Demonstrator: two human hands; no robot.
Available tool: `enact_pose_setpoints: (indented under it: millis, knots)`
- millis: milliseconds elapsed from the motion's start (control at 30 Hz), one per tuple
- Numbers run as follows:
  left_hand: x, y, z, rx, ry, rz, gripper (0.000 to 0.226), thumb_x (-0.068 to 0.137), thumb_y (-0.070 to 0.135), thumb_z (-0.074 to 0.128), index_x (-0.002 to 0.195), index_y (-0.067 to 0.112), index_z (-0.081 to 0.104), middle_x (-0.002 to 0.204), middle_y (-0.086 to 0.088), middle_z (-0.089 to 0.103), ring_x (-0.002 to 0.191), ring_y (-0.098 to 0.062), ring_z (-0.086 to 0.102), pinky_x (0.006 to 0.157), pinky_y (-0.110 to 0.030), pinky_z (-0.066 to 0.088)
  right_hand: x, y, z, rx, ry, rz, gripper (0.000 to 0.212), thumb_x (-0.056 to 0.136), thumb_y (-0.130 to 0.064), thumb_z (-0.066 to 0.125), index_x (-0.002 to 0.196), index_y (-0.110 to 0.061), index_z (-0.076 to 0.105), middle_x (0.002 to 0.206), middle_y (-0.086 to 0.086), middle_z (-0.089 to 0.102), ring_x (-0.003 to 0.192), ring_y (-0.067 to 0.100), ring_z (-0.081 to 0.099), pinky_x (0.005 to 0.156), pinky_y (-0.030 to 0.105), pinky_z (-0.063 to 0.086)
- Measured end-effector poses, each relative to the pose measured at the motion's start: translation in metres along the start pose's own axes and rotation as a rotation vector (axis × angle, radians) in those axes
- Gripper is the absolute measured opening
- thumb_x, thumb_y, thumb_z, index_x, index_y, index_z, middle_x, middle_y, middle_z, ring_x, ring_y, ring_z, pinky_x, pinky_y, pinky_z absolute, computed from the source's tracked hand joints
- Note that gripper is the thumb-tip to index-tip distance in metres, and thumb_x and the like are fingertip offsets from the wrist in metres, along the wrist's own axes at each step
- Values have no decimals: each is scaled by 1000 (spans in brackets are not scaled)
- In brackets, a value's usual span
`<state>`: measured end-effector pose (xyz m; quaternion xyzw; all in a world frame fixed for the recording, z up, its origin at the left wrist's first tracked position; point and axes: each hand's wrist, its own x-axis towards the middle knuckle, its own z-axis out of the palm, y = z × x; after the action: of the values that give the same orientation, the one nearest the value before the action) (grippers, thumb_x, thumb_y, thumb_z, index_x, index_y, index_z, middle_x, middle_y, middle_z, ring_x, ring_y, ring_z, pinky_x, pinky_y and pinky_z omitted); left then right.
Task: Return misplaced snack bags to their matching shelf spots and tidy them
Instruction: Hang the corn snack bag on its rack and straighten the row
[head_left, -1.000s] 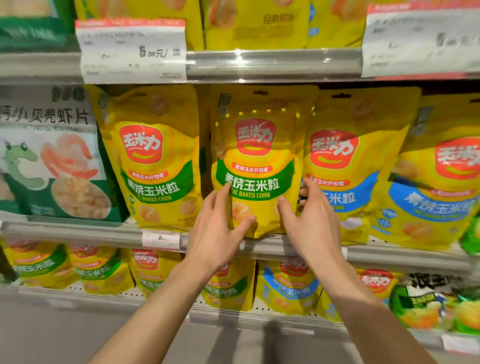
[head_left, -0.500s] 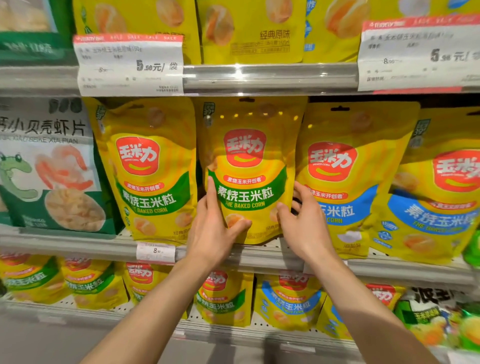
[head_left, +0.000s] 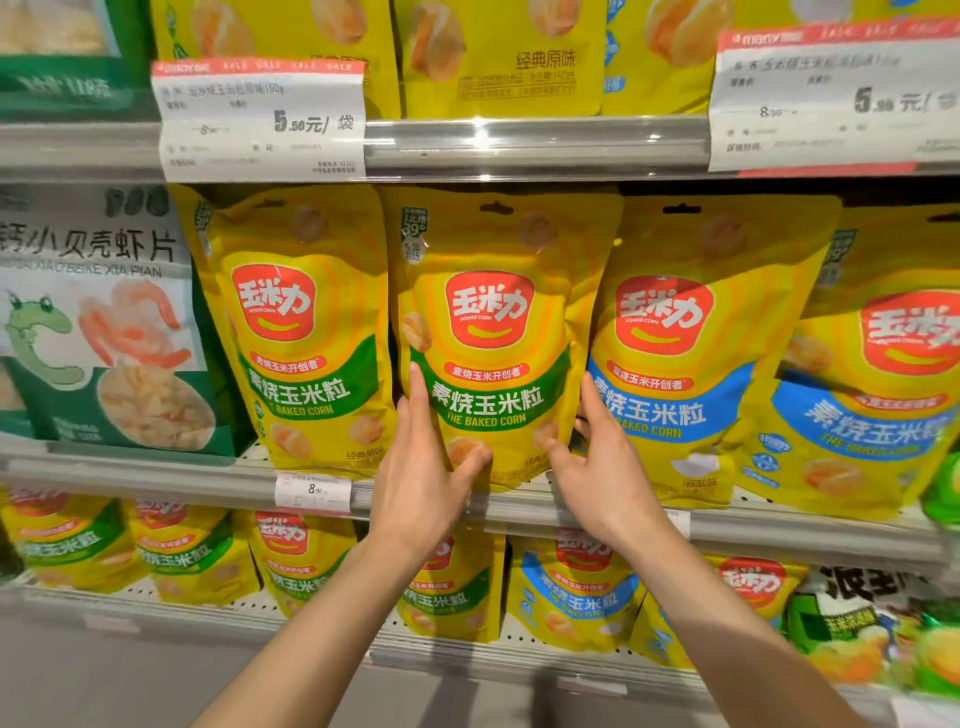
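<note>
So both hands are on the middle green-band corn bag (head_left: 488, 332), which stands upright on the middle shelf (head_left: 156, 475) between another green-band bag (head_left: 301, 332) on its left and a blue-band bag (head_left: 675, 353) on its right. The left hand (head_left: 426, 467) holds its lower left edge, fingers lying straight up along the side and thumb pressed across the front near the bottom. The right hand (head_left: 602, 462) grips the lower right edge, thumb on the front and fingers tucked round behind, in the gap next to the blue-band bag. The bag's bottom sits right at the shelf lip and it looks pretty much straight. Further left there's a green and white shrimp chip bag (head_left: 98, 322). A white price tag (head_left: 260, 119) hangs from the upper shelf rail, and more yellow corn bags (head_left: 452, 592) fill the shelf underneath
</note>
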<state>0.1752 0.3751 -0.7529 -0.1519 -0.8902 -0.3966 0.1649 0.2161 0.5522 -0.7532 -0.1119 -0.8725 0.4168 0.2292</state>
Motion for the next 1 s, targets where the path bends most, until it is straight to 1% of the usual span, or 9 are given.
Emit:
enact_pose_setpoints:
  millis: [167, 267, 367, 467, 600, 700, 767, 867, 1000]
  knots:
    - [-11, 0, -4, -72, 14, 13, 101, 93, 45, 68, 162, 30, -4, 165, -2, 33, 148, -29, 39, 110, -47, 46, -1, 1, -3, 39, -10, -22, 87, 82, -59, 52, 157, -51, 7, 160, -14, 39, 147, 16, 39, 113, 52, 43]
    - [-21, 1, -8, -62, 78, 74, 85, 96, 40, 66, 162, 25, 15, 163, -1, 31, 147, -22, 37, 110, -49, 47, -14, -8, -13, 8, 49, -61, 81, 93, -41, 62, 160, -34, 16, 161, -4, 38, 145, 18, 42, 112, 48, 45]
    - [-28, 11, -8, 55, 176, 228, 70, 95, 31, 67, 155, 18, 34, 153, -9, 37, 141, -27, 40, 112, -45, 43, -25, -8, -29, -59, 212, -165, 65, 95, -22, 64, 155, -20, 37, 147, 4, 53, 130, 23, 56, 102, 46, 52]
    - [-25, 28, -3, 203, 186, 404, 67, 90, 24, 71, 151, 17, 43, 152, -15, 40, 141, -34, 40, 111, -49, 43, -30, -5, -53, -181, 421, -258, 49, 92, -20, 64, 140, -13, 55, 126, 8, 62, 116, 29, 63, 93, 43, 54]
    - [-9, 49, 3, 500, 135, 626, 71, 86, 31, 73, 150, 17, 47, 161, -19, 34, 149, -39, 33, 113, -56, 39, -30, 6, -87, -251, 559, -246, 48, 90, -24, 70, 134, -9, 57, 120, 13, 59, 114, 34, 58, 95, 44, 47]
    - [3, 65, 6, 603, 155, 712, 69, 89, 34, 72, 150, 16, 47, 166, -20, 26, 154, -39, 23, 117, -56, 32, -26, 14, -109, -242, 630, -188, 66, 87, -35, 75, 140, -6, 48, 131, 16, 51, 125, 34, 47, 105, 43, 39]
    - [11, 71, 8, 650, 167, 744, 72, 87, 35, 75, 151, 15, 47, 167, -21, 22, 155, -39, 19, 119, -57, 30, -22, 17, -118, -208, 612, -141, 82, 84, -43, 77, 146, -5, 39, 140, 16, 46, 133, 33, 42, 110, 44, 37]
    - [17, 74, 6, 687, 176, 769, 78, 84, 36, 79, 151, 14, 46, 167, -23, 19, 155, -41, 17, 122, -57, 25, -12, 17, -126, -13, 430, -20, 94, 79, -48, 81, 151, -16, 30, 146, 6, 46, 133, 22, 46, 109, 40, 42]
    - [21, 70, 2, 719, 171, 741, 83, 83, 42, 79, 152, 13, 44, 167, -24, 19, 155, -42, 17, 122, -56, 25, 8, 24, -128, 202, 234, 90, 77, 72, -47, 87, 134, -21, 49, 129, -6, 64, 112, 13, 59, 93, 32, 48]
